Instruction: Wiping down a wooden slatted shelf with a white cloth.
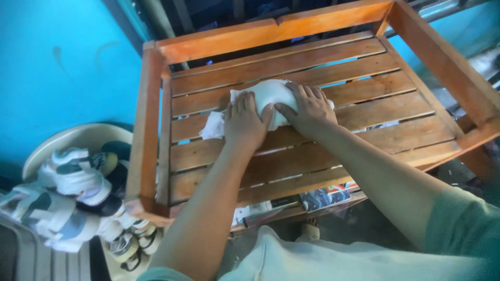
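White rounded cloth-wrapped bundle (268,99) lying on the slatted wooden bench (364,112), near its middle. Left hand (245,124) pressed flat on the near-left side, fingers spread, not clenched. Right hand (310,106) laid flat on the right side, thumb touching the left hand. Loose cloth corner (212,127) trailing left. Pale sneakers (73,192) heaped in a basin (67,136) beside the bench, lower left.

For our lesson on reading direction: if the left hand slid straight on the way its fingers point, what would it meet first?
The left hand points up the rack, fingertips already on the white bundle. It would push into that first; beyond it lie bare slats, though depth is hard to judge.
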